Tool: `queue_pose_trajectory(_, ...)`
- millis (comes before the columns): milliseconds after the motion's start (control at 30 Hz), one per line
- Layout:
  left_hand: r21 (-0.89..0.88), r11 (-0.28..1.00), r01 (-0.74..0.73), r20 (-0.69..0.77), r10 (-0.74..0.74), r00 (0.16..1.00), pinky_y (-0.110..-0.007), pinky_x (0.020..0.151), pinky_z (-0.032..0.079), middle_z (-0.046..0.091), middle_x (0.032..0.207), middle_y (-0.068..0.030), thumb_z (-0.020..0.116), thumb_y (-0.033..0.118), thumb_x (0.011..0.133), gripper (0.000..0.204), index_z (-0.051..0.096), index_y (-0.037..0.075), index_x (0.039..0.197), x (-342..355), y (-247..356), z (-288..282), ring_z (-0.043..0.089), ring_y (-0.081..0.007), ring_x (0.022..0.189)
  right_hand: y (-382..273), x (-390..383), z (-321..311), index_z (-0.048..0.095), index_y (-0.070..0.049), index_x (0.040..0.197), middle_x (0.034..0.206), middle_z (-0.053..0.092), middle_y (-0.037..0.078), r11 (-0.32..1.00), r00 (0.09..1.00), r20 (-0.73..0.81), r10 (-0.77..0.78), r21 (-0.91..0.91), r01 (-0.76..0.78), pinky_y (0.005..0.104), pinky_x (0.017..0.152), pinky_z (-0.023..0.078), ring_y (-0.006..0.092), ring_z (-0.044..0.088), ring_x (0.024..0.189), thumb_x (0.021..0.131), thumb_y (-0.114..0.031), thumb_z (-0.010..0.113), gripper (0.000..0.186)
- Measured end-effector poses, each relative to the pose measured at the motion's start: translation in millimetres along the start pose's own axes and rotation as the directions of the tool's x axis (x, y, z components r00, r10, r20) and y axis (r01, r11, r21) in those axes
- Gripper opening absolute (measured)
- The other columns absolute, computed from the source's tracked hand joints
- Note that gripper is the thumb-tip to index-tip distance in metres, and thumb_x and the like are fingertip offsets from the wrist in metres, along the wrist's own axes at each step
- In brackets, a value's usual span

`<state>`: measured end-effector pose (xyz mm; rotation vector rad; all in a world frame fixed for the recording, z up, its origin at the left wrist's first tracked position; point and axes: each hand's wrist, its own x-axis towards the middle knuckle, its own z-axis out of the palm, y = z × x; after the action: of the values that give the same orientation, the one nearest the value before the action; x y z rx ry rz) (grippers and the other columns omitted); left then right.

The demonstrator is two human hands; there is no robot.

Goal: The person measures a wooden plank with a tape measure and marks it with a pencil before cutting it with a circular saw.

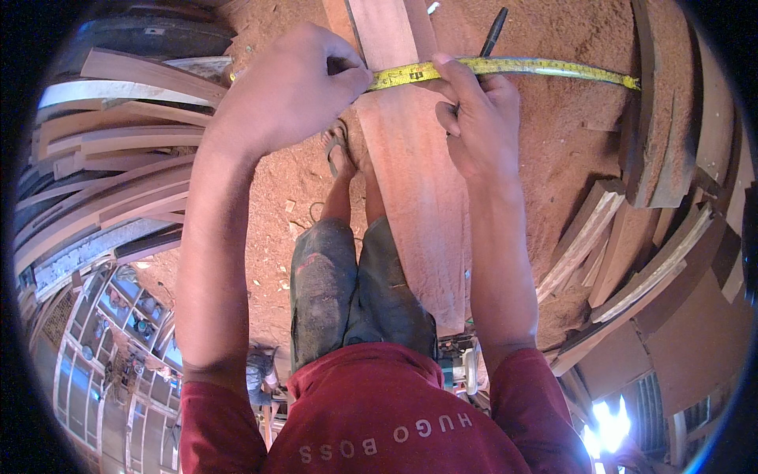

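Observation:
A yellow tape measure (414,74) lies crosswise over a wide reddish wooden board (414,189). My left hand (296,95) is closed on the tape at the board's left edge; whether the tape's case sits inside that hand is hidden. At the right edge, my right hand (483,107) pinches the tape between thumb and fingers. A black pen or marker (495,31) sticks up from behind the right hand's fingers, seemingly held there too. Past that hand the tape's blade runs on to the right, its far tip near the stacked timber.
Curved-looking stacks of planks (118,146) fill the left side. Thick boards (667,118) and beams (584,229) line the right. Sawdust covers the floor (553,134). My sandalled foot (339,150) stands left of the board. A person (260,371) is partly visible behind me.

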<state>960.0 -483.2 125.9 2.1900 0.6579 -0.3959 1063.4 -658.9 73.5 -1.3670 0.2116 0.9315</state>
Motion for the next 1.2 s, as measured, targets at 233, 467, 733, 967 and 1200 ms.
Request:
queue_pose_trajectory(233,-0.043,0.999,-0.023,0.054,0.026,0.998,-0.030,0.055,0.047,0.061,0.063,-0.0044,0.067,0.020,0.091,0.026,0.073,-0.005,0.088,4,-4,-5,0.054,-0.0093,0.059,1,4,-2,0.065,0.003,0.095,0.077,0.065,0.009,1.000,1.000,0.020,0.009,0.006,-0.009,0.0202,0.039,0.026,0.0144,0.071,0.074,0.094,-0.006,0.067,0.009)
queue_pose_trajectory(467,-0.063,0.998,0.012,0.068,-0.008,0.998,-0.029,0.055,0.047,0.063,0.066,-0.0024,0.067,0.019,0.091,0.024,0.074,-0.004,0.090,4,-1,-7,0.055,-0.0088,0.059,-1,5,-2,0.065,0.003,0.096,0.078,0.066,0.007,1.000,1.000,0.006,0.015,-0.002,-0.015,0.0199,0.039,0.026,0.0127,0.070,0.072,0.094,-0.006,0.068,0.010)
queue_pose_trajectory(733,-0.081,0.995,0.059,0.078,-0.053,0.996,-0.039,0.069,0.053,0.069,0.075,-0.0183,0.065,0.023,0.084,0.026,0.076,0.000,0.094,3,2,-6,0.068,-0.0263,0.068,1,7,-6,0.065,0.002,0.095,0.080,0.067,0.007,1.000,0.999,0.036,0.012,0.000,-0.012,0.0199,0.039,0.026,0.0094,0.066,0.068,0.093,-0.007,0.069,0.010)
queue_pose_trajectory(967,-0.035,0.999,-0.016,0.058,0.018,0.998,-0.030,0.059,0.049,0.066,0.069,-0.0063,0.068,0.019,0.091,0.024,0.074,-0.004,0.095,4,-2,-4,0.058,-0.0107,0.063,1,7,-10,0.065,0.002,0.094,0.081,0.066,0.007,1.000,0.997,0.076,0.021,-0.003,-0.021,0.0200,0.040,0.026,0.0074,0.062,0.065,0.093,-0.006,0.069,0.009)
queue_pose_trajectory(1200,0.002,0.998,0.056,-0.006,-0.056,0.998,-0.037,0.069,0.053,0.070,0.077,-0.0161,0.067,0.021,0.086,0.025,0.074,-0.001,0.095,-4,5,3,0.067,-0.0227,0.069,2,5,-13,0.065,0.001,0.092,0.083,0.065,0.006,0.999,0.996,0.093,0.014,0.028,-0.017,0.0197,0.041,0.027,0.0071,0.061,0.067,0.094,-0.005,0.068,0.007)
